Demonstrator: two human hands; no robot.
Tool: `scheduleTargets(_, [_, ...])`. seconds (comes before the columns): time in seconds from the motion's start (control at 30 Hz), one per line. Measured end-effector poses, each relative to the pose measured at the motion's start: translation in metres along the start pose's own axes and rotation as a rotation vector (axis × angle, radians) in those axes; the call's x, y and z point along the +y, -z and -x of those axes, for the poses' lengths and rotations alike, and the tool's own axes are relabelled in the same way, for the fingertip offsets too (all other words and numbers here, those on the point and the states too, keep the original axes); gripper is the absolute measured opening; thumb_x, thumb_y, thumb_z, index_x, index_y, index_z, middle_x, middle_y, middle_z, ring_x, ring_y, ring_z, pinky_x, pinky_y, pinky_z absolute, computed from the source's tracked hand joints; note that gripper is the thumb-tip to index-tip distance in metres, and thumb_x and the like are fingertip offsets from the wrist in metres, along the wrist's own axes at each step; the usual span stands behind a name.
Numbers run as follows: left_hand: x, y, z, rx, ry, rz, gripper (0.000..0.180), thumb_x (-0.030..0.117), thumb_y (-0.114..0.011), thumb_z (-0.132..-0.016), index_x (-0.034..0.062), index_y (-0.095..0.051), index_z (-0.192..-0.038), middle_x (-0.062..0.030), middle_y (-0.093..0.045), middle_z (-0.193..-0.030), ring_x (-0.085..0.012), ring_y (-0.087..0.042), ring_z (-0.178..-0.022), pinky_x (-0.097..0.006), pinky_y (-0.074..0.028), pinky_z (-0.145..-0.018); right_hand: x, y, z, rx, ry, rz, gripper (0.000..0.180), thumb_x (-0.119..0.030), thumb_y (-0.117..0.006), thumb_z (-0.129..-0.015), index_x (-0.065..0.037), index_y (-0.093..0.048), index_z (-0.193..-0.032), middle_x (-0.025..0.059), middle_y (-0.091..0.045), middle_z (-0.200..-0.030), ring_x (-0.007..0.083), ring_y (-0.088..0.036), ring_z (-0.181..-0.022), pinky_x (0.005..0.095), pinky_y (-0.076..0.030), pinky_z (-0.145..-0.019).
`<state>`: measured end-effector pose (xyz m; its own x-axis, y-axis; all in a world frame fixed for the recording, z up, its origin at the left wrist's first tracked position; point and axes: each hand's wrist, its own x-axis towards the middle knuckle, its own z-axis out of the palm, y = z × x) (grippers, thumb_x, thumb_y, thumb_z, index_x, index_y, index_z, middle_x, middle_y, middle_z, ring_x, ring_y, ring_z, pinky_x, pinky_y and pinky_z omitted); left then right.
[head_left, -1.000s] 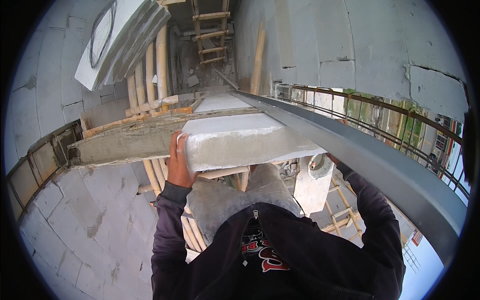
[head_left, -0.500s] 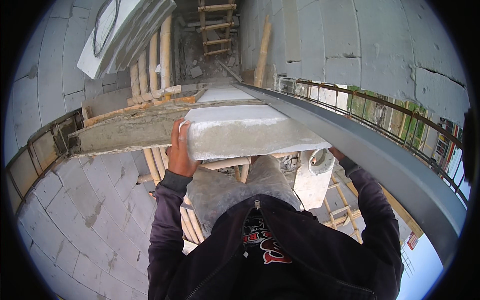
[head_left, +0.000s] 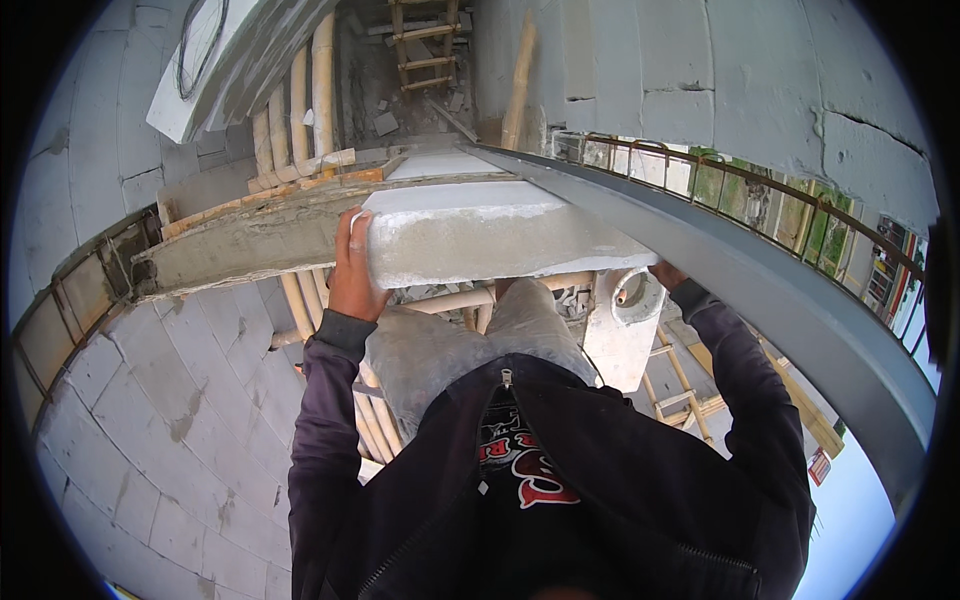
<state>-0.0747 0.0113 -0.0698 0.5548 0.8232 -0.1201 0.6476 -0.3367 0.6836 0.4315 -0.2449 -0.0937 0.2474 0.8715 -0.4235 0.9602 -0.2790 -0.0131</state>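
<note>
A white concrete block [head_left: 470,240] with rough grey mortar on its near face lies across in front of me, at the line of a grey concrete ledge [head_left: 250,235]. My left hand [head_left: 352,272] is closed on the block's left end, fingers over the upper corner. At its right end, below a long grey metal straightedge [head_left: 740,275], is my right hand [head_left: 668,274], curled against the block; part of its fingers is hidden. The straightedge runs from the far middle to the near right, passing over the block's right end. Beyond the block lies another white block surface [head_left: 445,165].
Grey block walls [head_left: 180,400] rise on the left and right. Bamboo poles [head_left: 322,90] and a bamboo ladder [head_left: 425,50] stand beyond. A large white slab [head_left: 235,65] juts at upper left. Steel reinforcement bars [head_left: 740,180] run along the right. A white block with a round hole [head_left: 620,345] is below.
The view has shifted slightly, so the block and both hands sit a little higher in the picture. Both hands keep their places at the block's ends.
</note>
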Motion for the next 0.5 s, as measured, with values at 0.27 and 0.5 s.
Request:
scheduleTargets(0.27, [0.0045,-0.0026,0.0002,0.008,0.002,0.069,0.102,-0.002,-0.084,-0.061,0.0077,-0.028,-0.146,-0.0217,-0.034,-0.148,-0.0429,-0.038,-0.137,-0.045,-0.038,-0.112,-0.0007,0.0073,-0.0099,-0.014,0.004,-0.003,0.083,-0.040,-0.082,-0.071,-0.008,-0.048,-0.139,0.0262,-0.047,-0.139,0.0450,-0.045,-0.130,0.0541,-0.041,-0.106])
scheduleTargets(0.5, [0.0042,-0.0024,-0.0010,0.009,0.000,0.092,0.103,-0.005,-0.081,-0.061,0.0068,-0.026,-0.148,-0.0231,-0.034,-0.147,-0.0424,-0.034,-0.139,-0.044,-0.032,-0.116,-0.0024,0.0072,-0.0098,-0.006,-0.008,-0.008,0.083,-0.041,-0.082,-0.070,-0.007,-0.048,-0.139,0.0263,-0.048,-0.138,0.0450,-0.045,-0.129,0.0537,-0.041,-0.106])
